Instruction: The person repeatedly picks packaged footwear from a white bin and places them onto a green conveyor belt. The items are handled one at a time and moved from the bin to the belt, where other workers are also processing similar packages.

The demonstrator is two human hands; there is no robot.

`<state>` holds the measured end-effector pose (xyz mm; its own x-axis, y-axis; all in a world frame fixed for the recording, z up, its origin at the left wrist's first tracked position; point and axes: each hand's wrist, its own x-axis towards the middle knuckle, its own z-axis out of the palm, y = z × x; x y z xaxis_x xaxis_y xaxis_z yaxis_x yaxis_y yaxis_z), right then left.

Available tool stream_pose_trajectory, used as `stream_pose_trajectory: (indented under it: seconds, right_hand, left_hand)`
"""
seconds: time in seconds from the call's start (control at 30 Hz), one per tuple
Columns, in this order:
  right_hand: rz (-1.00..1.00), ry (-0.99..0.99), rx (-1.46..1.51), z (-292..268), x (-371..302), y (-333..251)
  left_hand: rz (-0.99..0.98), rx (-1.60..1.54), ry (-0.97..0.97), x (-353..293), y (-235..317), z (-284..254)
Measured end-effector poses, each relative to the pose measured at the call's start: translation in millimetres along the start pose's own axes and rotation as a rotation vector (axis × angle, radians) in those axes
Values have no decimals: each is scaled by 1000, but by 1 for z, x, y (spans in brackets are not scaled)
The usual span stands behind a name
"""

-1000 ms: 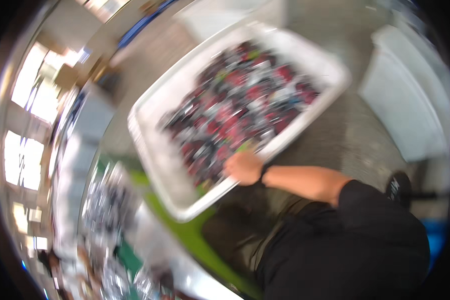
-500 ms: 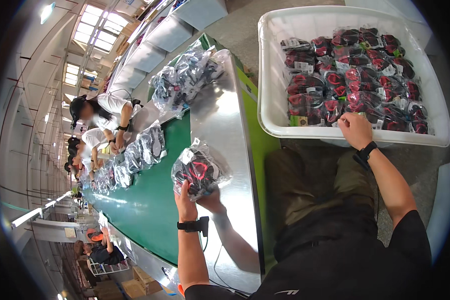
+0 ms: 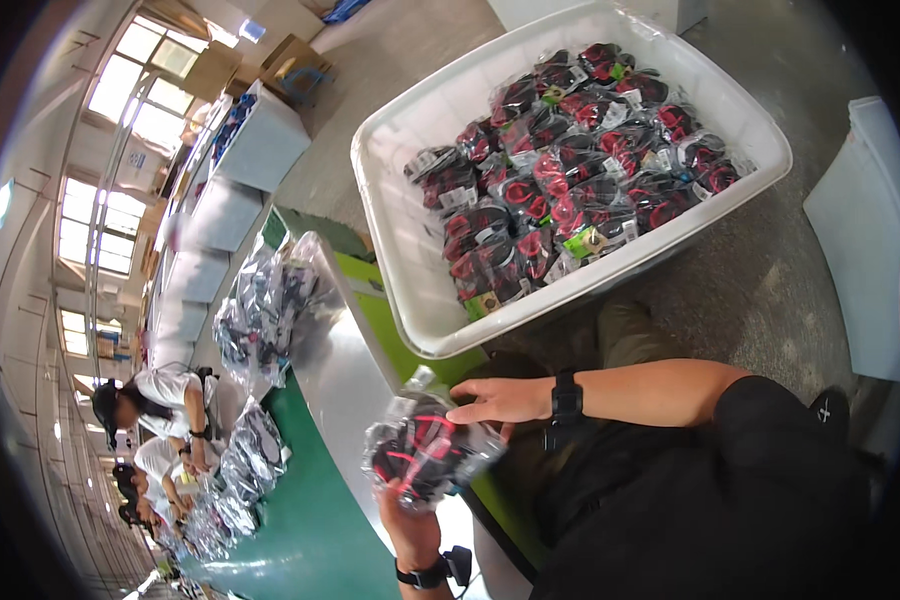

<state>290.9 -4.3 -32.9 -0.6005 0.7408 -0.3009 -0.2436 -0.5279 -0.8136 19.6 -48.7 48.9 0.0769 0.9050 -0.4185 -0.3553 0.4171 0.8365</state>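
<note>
In front of me is a clear plastic bag of what look like black-and-red shoes [image 3: 422, 445], held over the metal edge of the work table. My left hand [image 3: 410, 530] grips its near lower side, thumb on the front. From the right, my right hand [image 3: 505, 398] reaches across and closes on the bag's upper right side; some of its fingers are hidden behind the plastic. Beyond my hands stands a large white tub [image 3: 378, 235], filled with rows of similar bagged black-and-red shoes [image 3: 580, 160], several with labels showing.
The green belt [image 3: 300, 470] runs along the table's left part. A pile of bagged grey items [image 3: 260, 320] lies at its far end, others along the left side, where co-workers [image 3: 175, 400] handle them. A pale bin [image 3: 860, 230] stands at right.
My right hand has left the tub's near rim and come onto the bag. The bag has turned in my left hand. My view has swung right, so the tub appears further left.
</note>
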Motion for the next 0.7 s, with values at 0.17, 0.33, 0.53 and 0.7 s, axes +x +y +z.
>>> stream_pose_trajectory:
  seconds: [0.17,0.33,0.53,0.7]
  right_hand:
    - [-216,-27,84,-8,-8,-1]
    - [-280,-105,-59,-11,-51,-19]
    - [-75,24,-123,-15,-64,-60]
    - [5,104,-61,-44,-65,-105]
  left_hand:
    - [97,195,-162,-29,-18,39]
    - [-4,92,-163,-33,-15,51]
    - [-23,183,-188,-27,-19,43]
    - [-34,414,-249,-24,-5,12]
